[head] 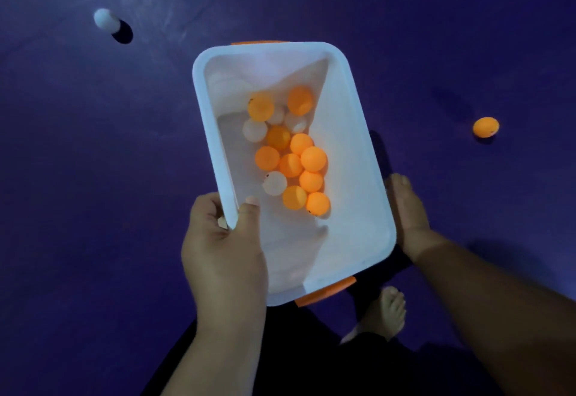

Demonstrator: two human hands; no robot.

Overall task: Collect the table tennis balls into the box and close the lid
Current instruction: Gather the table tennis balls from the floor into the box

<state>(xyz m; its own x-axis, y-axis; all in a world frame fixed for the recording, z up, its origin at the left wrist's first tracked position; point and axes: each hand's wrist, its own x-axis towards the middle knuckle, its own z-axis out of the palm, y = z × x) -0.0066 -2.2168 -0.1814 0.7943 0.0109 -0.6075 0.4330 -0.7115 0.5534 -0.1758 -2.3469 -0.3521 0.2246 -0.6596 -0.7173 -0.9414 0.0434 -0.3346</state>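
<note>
The white box (349, 158) sat open in the middle of the frame, with orange and white balls (291, 164) heaped at its centre; the pale ones at the far end were hard to count. The left hand (224, 239) gripped the lower-left rim, thumb inside and fingers hidden beneath. The right hand (408, 208) lay straight-fingered along the right wall, partly covered by the rim. A blurred white ball (103, 18) lay upper left on the purple floor (93, 177), and an orange ball (485, 126) lay at right. A bare foot (386, 311) showed below.

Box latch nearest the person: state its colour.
Orange; the latch shows best in the head view, on the white box.
</note>
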